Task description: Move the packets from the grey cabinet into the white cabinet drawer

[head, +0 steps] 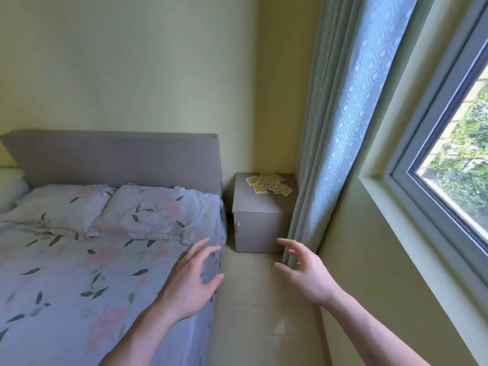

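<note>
A small grey cabinet (260, 228) stands in the corner between the bed and the curtain, its door shut. On its top lies a loose pile of several small white-and-yellow packets (268, 183). My left hand (191, 280) hovers over the bed's edge, fingers spread, holding nothing. My right hand (303, 272) is raised above the floor in front of the cabinet, fingers apart and empty. Both hands are well short of the packets. No white cabinet is in view.
A bed (79, 273) with a floral cover, pillows and a grey headboard (113, 157) fills the left. A long curtain (335, 133) hangs right of the cabinet, beside a window (454, 165). A narrow strip of pale floor (253, 313) leads to the cabinet.
</note>
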A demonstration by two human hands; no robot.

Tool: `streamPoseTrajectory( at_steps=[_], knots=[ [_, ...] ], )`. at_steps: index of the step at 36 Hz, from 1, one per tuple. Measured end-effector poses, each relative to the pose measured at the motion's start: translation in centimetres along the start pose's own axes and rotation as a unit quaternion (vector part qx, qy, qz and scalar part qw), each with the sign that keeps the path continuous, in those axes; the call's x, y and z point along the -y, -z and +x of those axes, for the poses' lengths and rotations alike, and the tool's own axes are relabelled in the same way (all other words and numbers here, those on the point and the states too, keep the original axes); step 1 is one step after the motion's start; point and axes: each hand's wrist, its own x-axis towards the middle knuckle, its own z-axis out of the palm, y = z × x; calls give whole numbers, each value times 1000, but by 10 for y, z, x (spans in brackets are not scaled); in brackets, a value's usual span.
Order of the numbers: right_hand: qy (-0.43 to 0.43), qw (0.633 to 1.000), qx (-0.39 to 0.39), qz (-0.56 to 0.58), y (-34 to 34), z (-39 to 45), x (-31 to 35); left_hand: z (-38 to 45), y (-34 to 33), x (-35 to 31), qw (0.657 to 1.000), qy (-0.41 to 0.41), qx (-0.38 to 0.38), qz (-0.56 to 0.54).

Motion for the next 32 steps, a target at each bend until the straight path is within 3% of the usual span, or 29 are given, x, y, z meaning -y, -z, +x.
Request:
streamPoseTrajectory(
  at_steps=[16,32],
  knots=[
    [-7,997,62,-42,14,298,-14,256,3,84,997,75,-12,-20],
    [-123,988,59,-72,52,551,-89,572,-26,100,998,12,63,-6]
  ],
)
